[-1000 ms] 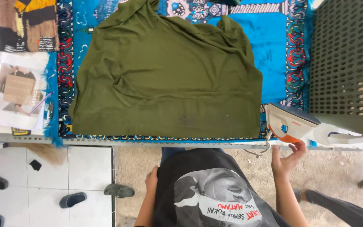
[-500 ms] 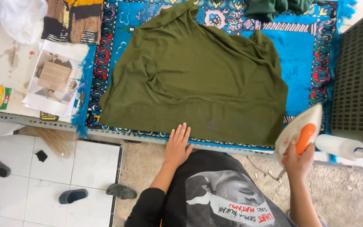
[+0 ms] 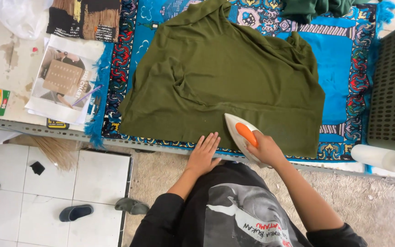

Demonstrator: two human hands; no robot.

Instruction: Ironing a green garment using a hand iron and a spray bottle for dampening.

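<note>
1. The right hand (image 3: 265,148) is closed around the orange handle of the white iron (image 3: 241,137), which rests on the near hem of the olive green garment (image 3: 225,82).
2. The left hand (image 3: 203,154) lies flat with fingers spread on the table edge, touching the hem.
3. Both forearms reach forward from the body.

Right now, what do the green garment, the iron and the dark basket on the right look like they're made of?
The olive green garment looks like soft matte knit fabric, since it creases and drapes limply. The iron seems to be smooth white plastic with an orange handle, gripped by the right hand. The dark basket looks like rigid moulded plastic, its wall punched with regular holes.
</note>
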